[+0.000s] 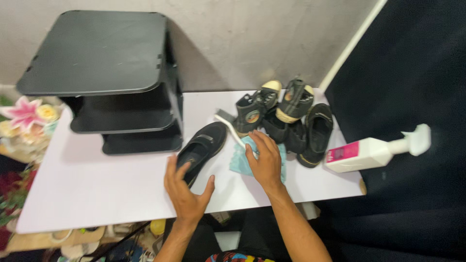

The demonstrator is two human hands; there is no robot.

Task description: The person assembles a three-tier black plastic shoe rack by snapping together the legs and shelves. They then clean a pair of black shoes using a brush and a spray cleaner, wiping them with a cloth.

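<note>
Near the table's front edge [121, 213], left hand [187, 191] spread beside black shoe [201, 145], right hand [264, 162] flat on blue cloth [238, 165].

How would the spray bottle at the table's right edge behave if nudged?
The spray bottle lies on its side, nozzle past the table edge, so it would probably roll or slide off. Its smooth plastic looks slippery, and it is likely rigid.

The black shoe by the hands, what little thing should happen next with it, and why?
Probably the left hand should close around the black shoe and lift it. Its fingers already touch the heel, and the right hand rests on the light blue cloth just beside it, ready to pick that up.
</note>
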